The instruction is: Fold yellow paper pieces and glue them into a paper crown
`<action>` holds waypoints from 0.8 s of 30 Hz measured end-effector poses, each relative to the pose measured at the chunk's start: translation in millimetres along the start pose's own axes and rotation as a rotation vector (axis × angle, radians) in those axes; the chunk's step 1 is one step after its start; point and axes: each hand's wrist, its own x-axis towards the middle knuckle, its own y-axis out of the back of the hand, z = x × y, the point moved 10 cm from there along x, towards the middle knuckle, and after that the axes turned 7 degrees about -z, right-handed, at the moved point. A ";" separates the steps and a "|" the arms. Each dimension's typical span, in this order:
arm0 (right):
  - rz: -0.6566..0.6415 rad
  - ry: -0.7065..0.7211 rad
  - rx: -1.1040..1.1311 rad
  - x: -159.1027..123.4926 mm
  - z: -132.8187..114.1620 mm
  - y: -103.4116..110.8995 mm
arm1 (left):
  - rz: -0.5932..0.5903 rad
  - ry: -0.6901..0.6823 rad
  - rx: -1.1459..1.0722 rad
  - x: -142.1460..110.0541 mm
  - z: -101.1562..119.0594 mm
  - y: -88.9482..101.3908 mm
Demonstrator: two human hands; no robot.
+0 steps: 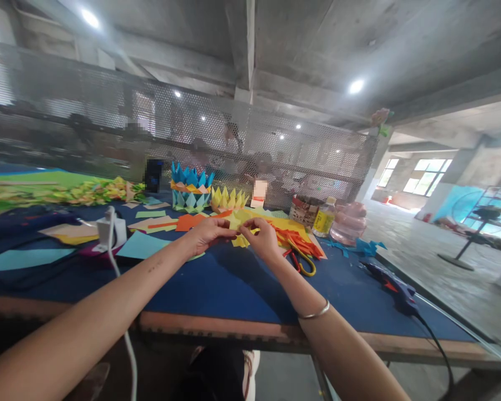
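My left hand [211,234] and my right hand [261,238] meet over the middle of the blue-covered table, fingertips pinched close together. Between them is a pale yellow piece of paper [241,218], its folds too blurred to make out. Orange paper strips [303,240] lie just right of my right hand. Beside them rests a pair of scissors [309,267] with yellow and red handles. An orange sheet [187,222] lies behind my left hand, and a light blue sheet [140,246] is to its left. A silver bangle circles my right wrist.
Folded blue-and-green paper crowns [192,195] and a yellow one [229,197] stand at the back. A yellow-labelled bottle [324,218] and pink container [348,224] stand right. A corded glue gun [394,288] lies near the right edge. A white plug [111,229] trails a cable past my left forearm.
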 end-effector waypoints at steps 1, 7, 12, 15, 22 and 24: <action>-0.002 -0.014 0.017 -0.5 -0.1 -0.2 | 0.011 0.005 -0.011 -0.4 -0.5 0.9; -0.013 -0.051 0.091 -2.3 -1.7 -1.7 | 0.052 0.022 -0.112 -1.0 -3.2 5.4; -0.014 0.004 0.141 -2.4 -4.5 -1.6 | 0.020 0.042 -0.097 -1.8 -4.1 1.0; -0.019 0.003 0.149 -2.1 -3.0 -2.1 | 0.028 0.049 -0.109 -2.3 -4.4 1.4; -0.026 -0.008 0.129 -1.6 -3.1 -2.6 | 0.022 0.058 -0.128 -0.5 -5.7 3.6; -0.035 -0.004 0.137 -1.4 -3.3 -3.4 | 0.016 0.058 -0.126 -0.3 -5.6 3.5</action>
